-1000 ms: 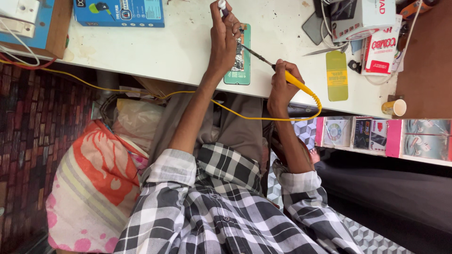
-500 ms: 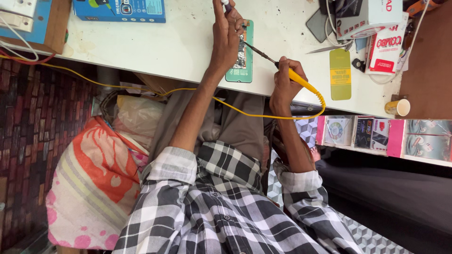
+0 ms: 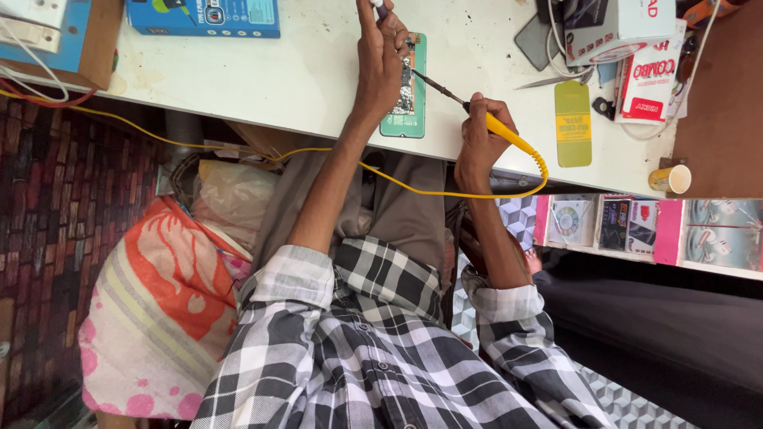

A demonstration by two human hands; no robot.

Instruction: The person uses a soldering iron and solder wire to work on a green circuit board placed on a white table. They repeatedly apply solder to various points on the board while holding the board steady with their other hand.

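Two hands work at the upper centre of the head view. The left hand (image 3: 380, 56) rests on an opened phone (image 3: 405, 89) lying on the white table (image 3: 302, 71), its fingers pinching a small dark object at the top edge. The right hand (image 3: 477, 135) is closed around the yellow handle of a soldering iron (image 3: 477, 115), whose tip touches the phone's right edge. The yellow cord (image 3: 445, 191) loops below the table edge. A blue box (image 3: 203, 17) lies upper left; a yellow card (image 3: 573, 123) lies right of the iron.
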